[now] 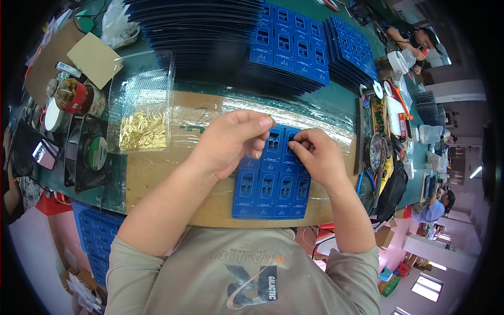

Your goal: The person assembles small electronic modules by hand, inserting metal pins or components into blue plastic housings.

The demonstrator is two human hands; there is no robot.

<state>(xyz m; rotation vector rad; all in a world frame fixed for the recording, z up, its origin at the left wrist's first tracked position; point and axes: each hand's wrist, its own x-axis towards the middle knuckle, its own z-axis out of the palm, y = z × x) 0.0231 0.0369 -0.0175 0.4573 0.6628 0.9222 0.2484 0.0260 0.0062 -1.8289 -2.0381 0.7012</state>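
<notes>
The blue panel [273, 184] of small circuit boards lies flat on the brown cardboard sheet [173, 178] right in front of me, in the middle of the table. My left hand [231, 142] rests over its top left corner, at about ten o'clock from the panel's middle, with my thumb and first finger pinched close together on something too small for me to make out. My right hand [315, 155] sits at about one o'clock from the panel's middle, and its fingertips press down on the top edge of the blue panel, curled tight, but I cannot tell if they hold anything. My two hands are just beside each other, with a little gap between them. At nine o'clock from my left hand stands a clear plastic tray [144, 100] with a heap of little gold pins [142, 131] in its lower part. Further out at nine o'clock there is a black fan [86, 152]. At twelve o'clock, past the cardboard, are big stacks of blue panels [283, 42] like mine. At three o'clock from my right hand is a pile of tools and wires [383, 152]. Far off at two o'clock another person [415, 39] sits at the table.
</notes>
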